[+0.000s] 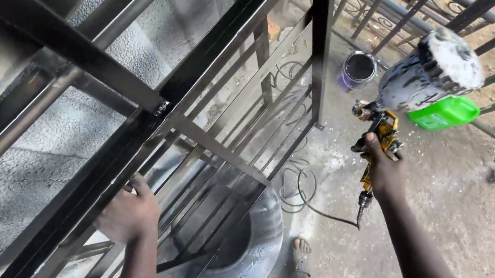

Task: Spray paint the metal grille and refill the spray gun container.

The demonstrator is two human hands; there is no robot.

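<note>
Beside the black metal gate [208, 92], our right hand [383, 164] is closed tight around the spray gun [410, 92], while our left hand [128, 212] grips one of the gate's bars.

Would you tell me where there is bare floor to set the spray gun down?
Bare concrete floor lies below the green container, right of the hose. It is crowded around the tyre under the metal frame.
</note>
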